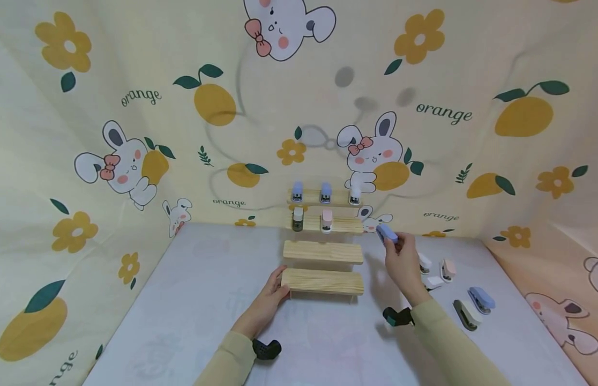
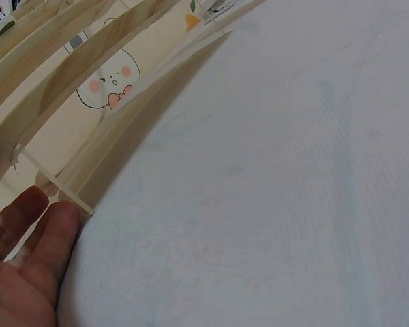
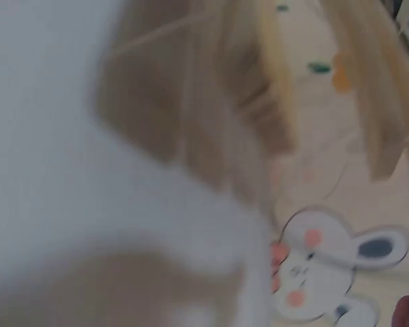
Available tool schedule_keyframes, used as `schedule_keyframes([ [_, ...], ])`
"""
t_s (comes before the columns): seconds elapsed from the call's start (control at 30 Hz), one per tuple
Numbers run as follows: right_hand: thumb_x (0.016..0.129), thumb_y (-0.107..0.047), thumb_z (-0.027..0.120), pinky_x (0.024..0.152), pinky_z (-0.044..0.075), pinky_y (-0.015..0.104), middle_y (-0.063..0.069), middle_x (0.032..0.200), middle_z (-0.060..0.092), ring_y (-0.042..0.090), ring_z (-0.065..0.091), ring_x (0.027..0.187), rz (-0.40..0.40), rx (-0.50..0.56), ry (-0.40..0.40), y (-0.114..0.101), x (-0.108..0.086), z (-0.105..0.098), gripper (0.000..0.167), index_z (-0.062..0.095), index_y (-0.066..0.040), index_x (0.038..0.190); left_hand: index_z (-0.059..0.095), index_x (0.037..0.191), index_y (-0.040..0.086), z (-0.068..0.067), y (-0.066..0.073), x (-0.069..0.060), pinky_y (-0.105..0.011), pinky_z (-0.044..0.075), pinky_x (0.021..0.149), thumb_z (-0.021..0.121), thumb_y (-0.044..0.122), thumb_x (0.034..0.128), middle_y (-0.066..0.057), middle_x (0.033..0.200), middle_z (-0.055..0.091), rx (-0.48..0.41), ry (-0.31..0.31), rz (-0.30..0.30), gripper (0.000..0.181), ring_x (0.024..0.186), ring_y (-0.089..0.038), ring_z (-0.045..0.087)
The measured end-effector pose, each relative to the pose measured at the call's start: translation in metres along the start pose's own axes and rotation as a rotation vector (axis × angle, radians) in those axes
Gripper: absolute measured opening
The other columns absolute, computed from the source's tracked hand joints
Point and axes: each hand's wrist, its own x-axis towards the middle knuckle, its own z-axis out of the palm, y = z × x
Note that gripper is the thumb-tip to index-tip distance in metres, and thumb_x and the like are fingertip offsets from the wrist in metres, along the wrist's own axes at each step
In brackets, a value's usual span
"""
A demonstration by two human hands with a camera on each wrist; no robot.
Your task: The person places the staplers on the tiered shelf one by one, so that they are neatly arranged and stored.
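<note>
My right hand pinches a small blue stapler between thumb and fingers, held up to the right of a tiered wooden stand. In the right wrist view only a fingertip shows at the edge. My left hand grips the left end of the stand's lowest tier; in the left wrist view its fingers lie against a leg. On the top tier stand two blue staplers and a white one. The tier below holds a dark-and-white stapler and a pink one.
Several more staplers lie on the table at the right, among them a pink one, a blue one and a white-and-dark one. A patterned cloth with rabbits and oranges hangs behind and beside the white table.
</note>
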Motion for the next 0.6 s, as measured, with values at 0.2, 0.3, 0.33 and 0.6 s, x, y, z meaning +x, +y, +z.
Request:
schedule_keyframes([
  [0.2, 0.102, -0.021, 0.047, 0.091, 0.044, 0.045, 0.023, 0.122, 0.053, 0.032, 0.054, 0.106, -0.123, 0.053, 0.043, -0.025, 0.000, 0.012, 0.038, 0.037, 0.001, 0.132, 0.020, 0.153, 0.033, 0.000, 0.001, -0.001, -0.046, 0.023, 0.114, 0.043, 0.025, 0.1045, -0.012, 0.155, 0.027, -0.003, -0.006, 0.003, 0.054, 0.139, -0.025, 0.031],
  [0.3, 0.102, -0.021, 0.047, 0.088, 0.044, 0.043, 0.022, 0.121, 0.053, 0.031, 0.053, 0.103, -0.144, 0.053, 0.033, -0.034, 0.001, 0.019, 0.037, 0.037, 0.001, 0.131, 0.020, 0.153, 0.032, 0.000, 0.001, -0.001, -0.046, 0.024, 0.114, 0.043, 0.024, 0.1044, -0.012, 0.155, 0.026, -0.003, -0.005, 0.009, 0.054, 0.139, -0.026, 0.031],
  [0.33, 0.103, -0.021, 0.047, 0.086, 0.044, 0.042, 0.022, 0.121, 0.053, 0.031, 0.053, 0.102, -0.149, 0.054, 0.028, -0.037, 0.002, 0.021, 0.037, 0.037, 0.001, 0.131, 0.020, 0.153, 0.032, 0.000, 0.001, -0.001, -0.046, 0.023, 0.114, 0.043, 0.025, 0.1043, -0.012, 0.156, 0.026, 0.002, -0.003, 0.009, 0.054, 0.139, -0.026, 0.030],
  [0.6, 0.102, -0.021, 0.048, 0.079, 0.048, 0.040, 0.021, 0.116, 0.054, 0.030, 0.055, 0.096, -0.154, 0.023, 0.025, -0.056, 0.007, 0.039, 0.036, 0.038, 0.001, 0.129, 0.020, 0.153, 0.032, 0.000, 0.000, 0.000, -0.049, 0.021, 0.114, 0.043, 0.027, 0.1044, -0.013, 0.156, 0.025, 0.017, 0.002, 0.001, 0.054, 0.140, -0.027, 0.029],
])
